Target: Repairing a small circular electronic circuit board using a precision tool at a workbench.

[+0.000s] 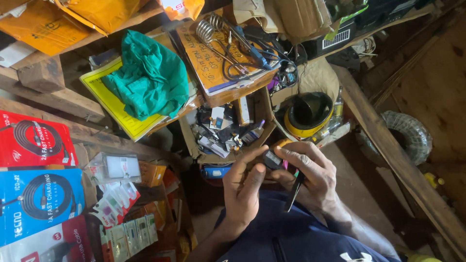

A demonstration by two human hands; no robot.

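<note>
Far left: red cable pack (34, 138) over a blue cable pack (39, 204), both flat on the bench edge, small blister-packed accessories (116, 206) just right of them. Above those, a green cloth (148, 73) is bunched on a yellow pad (114, 109). Centre: open cardboard box (191, 140) full of small parts, with a brown board (218, 58) across its top carrying a coiled wire stand (206, 29) and tangled leads. Below the box, my left hand (245, 191) is up, thumb and index curled in, pinching the left end of a small black device (272, 159); the other fingers are folded loosely behind. The device sits between both hands, just under the box's front edge, above my lap. My right hand (310, 172) covers its right side, index and thumb pressed on it from above; the lower fingers also clamp a thin dark tool (294, 191), which points down and left. Can't tell if the tool tip touches anything. Behind my right hand: yellow-rimmed black bowl (308, 114). Far right: wooden beam (393, 160) running diagonally, a wire-mesh roll (410, 133) beside it.
</note>
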